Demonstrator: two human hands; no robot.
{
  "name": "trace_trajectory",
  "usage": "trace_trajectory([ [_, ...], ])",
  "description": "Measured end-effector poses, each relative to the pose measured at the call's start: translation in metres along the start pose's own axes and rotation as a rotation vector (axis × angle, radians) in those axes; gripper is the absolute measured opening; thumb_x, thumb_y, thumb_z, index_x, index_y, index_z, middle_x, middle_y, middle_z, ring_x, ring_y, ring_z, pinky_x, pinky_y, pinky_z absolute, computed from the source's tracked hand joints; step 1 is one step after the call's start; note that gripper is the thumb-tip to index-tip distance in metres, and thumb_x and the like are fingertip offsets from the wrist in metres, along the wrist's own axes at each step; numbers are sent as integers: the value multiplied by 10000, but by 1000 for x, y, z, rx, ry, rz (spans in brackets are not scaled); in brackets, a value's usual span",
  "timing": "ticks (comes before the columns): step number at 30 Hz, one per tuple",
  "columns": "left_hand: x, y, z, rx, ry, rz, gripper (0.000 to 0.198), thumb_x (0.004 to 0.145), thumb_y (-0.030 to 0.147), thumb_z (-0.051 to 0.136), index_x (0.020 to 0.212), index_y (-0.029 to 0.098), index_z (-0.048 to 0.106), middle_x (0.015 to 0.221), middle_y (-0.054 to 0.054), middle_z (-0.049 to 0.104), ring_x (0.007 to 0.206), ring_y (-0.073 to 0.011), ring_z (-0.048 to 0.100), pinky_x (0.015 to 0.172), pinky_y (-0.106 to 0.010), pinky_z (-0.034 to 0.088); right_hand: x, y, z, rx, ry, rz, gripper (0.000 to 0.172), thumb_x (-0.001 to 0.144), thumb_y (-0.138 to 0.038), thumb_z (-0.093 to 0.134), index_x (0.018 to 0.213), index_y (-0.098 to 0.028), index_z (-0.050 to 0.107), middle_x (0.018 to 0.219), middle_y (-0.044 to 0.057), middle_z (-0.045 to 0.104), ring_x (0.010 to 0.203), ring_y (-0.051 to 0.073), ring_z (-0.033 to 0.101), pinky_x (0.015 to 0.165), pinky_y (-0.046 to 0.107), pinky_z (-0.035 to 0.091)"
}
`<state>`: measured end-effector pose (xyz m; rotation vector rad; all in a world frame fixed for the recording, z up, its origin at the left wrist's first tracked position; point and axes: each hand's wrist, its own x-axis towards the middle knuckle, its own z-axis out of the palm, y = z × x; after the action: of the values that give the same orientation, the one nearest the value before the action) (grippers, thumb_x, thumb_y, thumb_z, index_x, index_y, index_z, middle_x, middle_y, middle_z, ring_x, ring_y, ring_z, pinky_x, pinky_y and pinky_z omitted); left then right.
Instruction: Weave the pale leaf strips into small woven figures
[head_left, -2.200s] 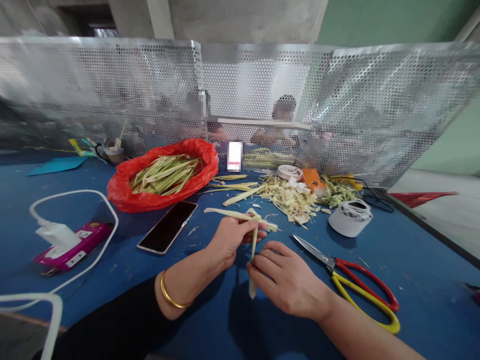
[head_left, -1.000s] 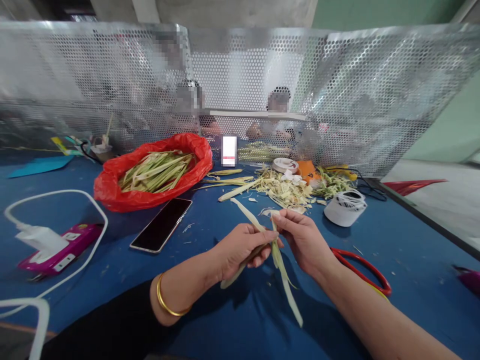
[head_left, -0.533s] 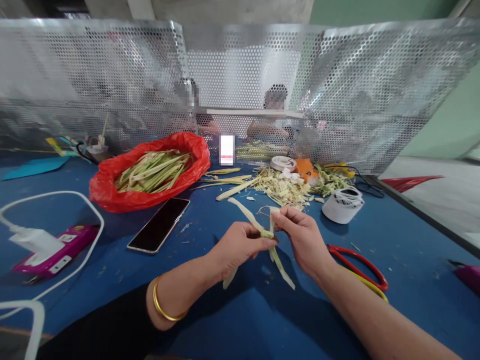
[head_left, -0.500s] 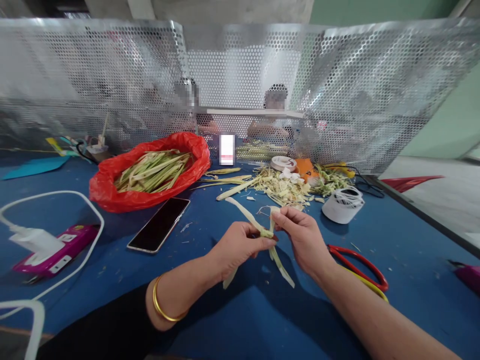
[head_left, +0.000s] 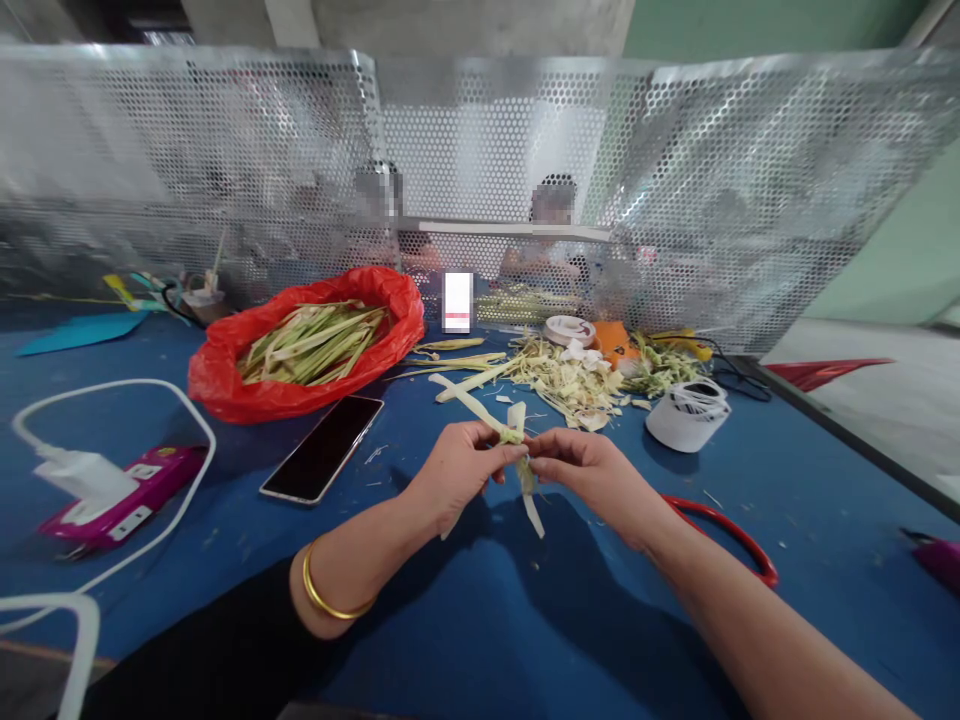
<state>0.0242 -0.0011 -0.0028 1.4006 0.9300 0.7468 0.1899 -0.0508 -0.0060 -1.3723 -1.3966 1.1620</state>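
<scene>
Pale green dried leaf strips [head_left: 513, 432], crossed and knotted together in the middle, are held up over the blue table. My left hand [head_left: 469, 468] pinches the knot from the left, thumb on the near side. From the right, my right hand [head_left: 574, 462] pinches the strips just below the knot, its fingertips close to the left ones. One strip end points up and left, one short end stands upright, and another hangs down beneath the fingers. Part of the knot is hidden behind the fingertips.
A red plastic bag [head_left: 307, 345] of leaf strips stands left, near a phone [head_left: 324, 450] and a purple power strip [head_left: 127, 495]. Leaf scraps [head_left: 570, 380], a white roll [head_left: 686, 415] and red-handled scissors [head_left: 731, 530] lie right. Behind a perforated metal screen [head_left: 480, 150] sit people.
My right hand has come down from the upright strip end to the strips below the knot. The knotted piece has moved slightly left and up, and its hanging end has swung more upright.
</scene>
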Motion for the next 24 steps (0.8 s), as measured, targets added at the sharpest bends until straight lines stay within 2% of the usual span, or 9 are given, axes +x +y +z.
trace_trajectory([
  [4, 0, 1, 0, -62, 9, -51, 340, 661, 339, 740, 920, 120, 740, 564, 23, 539, 514, -80, 433, 425, -188, 291, -1, 2, 0, -11, -43, 20, 175, 734, -337, 661, 686, -171, 634, 669, -10, 608, 663, 130, 542, 666, 274, 408],
  [6, -1, 3, 1, -82, 12, -69, 322, 652, 318, 740, 902, 113, 743, 554, 21, 537, 516, -80, 437, 426, -188, 284, -3, 1, 0, 89, -64, 72, 221, 727, -372, 687, 681, -175, 596, 672, -16, 599, 638, 124, 559, 642, 266, 423],
  [9, -1, 4, 1, -121, 0, -75, 299, 662, 285, 717, 907, 114, 739, 597, 3, 580, 520, -80, 462, 427, -192, 283, -7, -2, -1, 259, -128, 182, 302, 726, -445, 707, 801, -182, 578, 809, 12, 651, 592, 118, 601, 597, 265, 476],
  [12, 1, 4, -1, -165, 6, -74, 289, 662, 260, 708, 911, 117, 737, 620, 5, 581, 520, -73, 454, 422, -190, 268, -8, -4, -2, 213, -173, 196, 369, 750, -453, 697, 977, -182, 590, 817, 19, 665, 496, 88, 558, 516, 244, 465],
  [14, 2, 3, -2, -186, 23, -76, 291, 659, 257, 711, 914, 120, 738, 626, 8, 575, 519, -67, 441, 420, -188, 256, -6, -4, -3, 121, -142, 152, 372, 756, -420, 696, 1015, -169, 606, 694, -11, 637, 455, 79, 508, 482, 230, 428],
  [17, 3, 3, -4, -176, 37, -73, 287, 665, 258, 702, 917, 126, 742, 606, 8, 566, 521, -71, 440, 424, -192, 257, -4, -4, -8, 34, -69, 86, 302, 763, -388, 681, 957, -158, 659, 561, -43, 569, 445, 79, 468, 463, 219, 380],
  [24, 5, 4, -5, -133, 30, -68, 258, 665, 252, 696, 881, 115, 733, 540, 23, 523, 507, -80, 435, 418, -197, 270, -5, -11, -23, 84, 30, 27, 314, 762, -422, 663, 937, -165, 699, 554, -40, 551, 458, 80, 467, 459, 213, 368],
])
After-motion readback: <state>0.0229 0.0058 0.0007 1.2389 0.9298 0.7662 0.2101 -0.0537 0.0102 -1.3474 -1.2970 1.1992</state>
